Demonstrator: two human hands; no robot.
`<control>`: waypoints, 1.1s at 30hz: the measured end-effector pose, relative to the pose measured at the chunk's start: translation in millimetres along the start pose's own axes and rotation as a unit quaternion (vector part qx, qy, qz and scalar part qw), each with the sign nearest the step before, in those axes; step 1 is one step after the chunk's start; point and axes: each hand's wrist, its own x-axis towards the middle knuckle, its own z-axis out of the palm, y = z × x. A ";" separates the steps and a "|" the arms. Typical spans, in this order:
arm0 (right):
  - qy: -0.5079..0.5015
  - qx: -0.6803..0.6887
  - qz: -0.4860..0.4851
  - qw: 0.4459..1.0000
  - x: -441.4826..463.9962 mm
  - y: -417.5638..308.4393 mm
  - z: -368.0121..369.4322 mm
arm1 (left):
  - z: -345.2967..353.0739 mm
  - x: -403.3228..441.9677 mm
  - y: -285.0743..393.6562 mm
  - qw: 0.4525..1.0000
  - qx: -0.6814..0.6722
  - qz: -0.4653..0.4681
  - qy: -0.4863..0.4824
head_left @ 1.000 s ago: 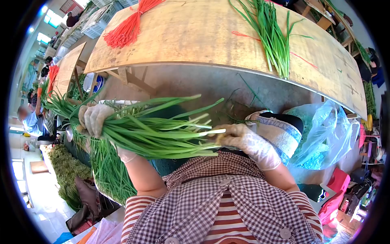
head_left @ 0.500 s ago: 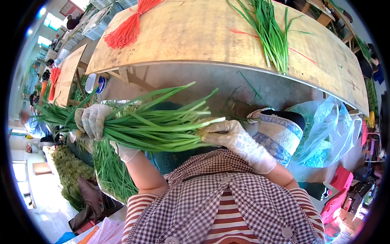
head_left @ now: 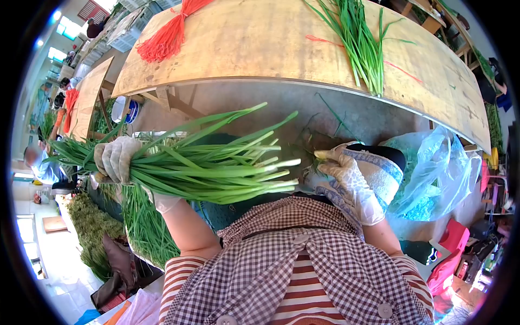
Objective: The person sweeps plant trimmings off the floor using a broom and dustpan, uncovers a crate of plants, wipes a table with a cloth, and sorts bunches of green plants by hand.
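My left hand [head_left: 116,158], in a pale stained glove, is wrapped round a bundle of garlic chives [head_left: 206,168]. The bundle lies level across my lap, white cut ends to the right and leaf tips to the left. My right hand [head_left: 346,176], gloved with a patterned cuff, is apart from those ends, above my right knee. Its fingers are bent together, with thin dark strands by the fingertips; whether they grip these I cannot tell. More loose greens [head_left: 149,225] lie in a container beneath my left forearm.
A wooden table [head_left: 260,49] stands ahead, bearing a smaller bunch of chives [head_left: 363,49] over a red tie and a bundle of red ties [head_left: 168,35]. A blue plastic bag [head_left: 433,179] hangs at right. A bucket [head_left: 127,111] sits below the table. Other people are at far left.
My right hand has left the bundle's white ends and moved right and down towards my knee. My left hand has shifted slightly left, still gripping the chives.
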 end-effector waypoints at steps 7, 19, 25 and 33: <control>-0.249 0.137 0.030 0.958 6.6 -60.4 55.5 | -8.6 -2.8 -18.4 0.999 -0.022 -0.026 0.005; -0.142 -0.109 -0.152 0.972 -11.5 -43.1 57.3 | -29.7 2.5 2.9 0.967 -0.080 -0.181 -0.159; 0.012 -0.092 -0.047 0.995 2.6 13.4 0.4 | -5.6 4.5 -2.3 0.996 -0.050 -0.058 -0.049; 0.157 -0.326 -0.376 0.853 38.1 -39.0 28.9 | 9.9 4.5 -17.2 0.996 -0.032 0.015 0.085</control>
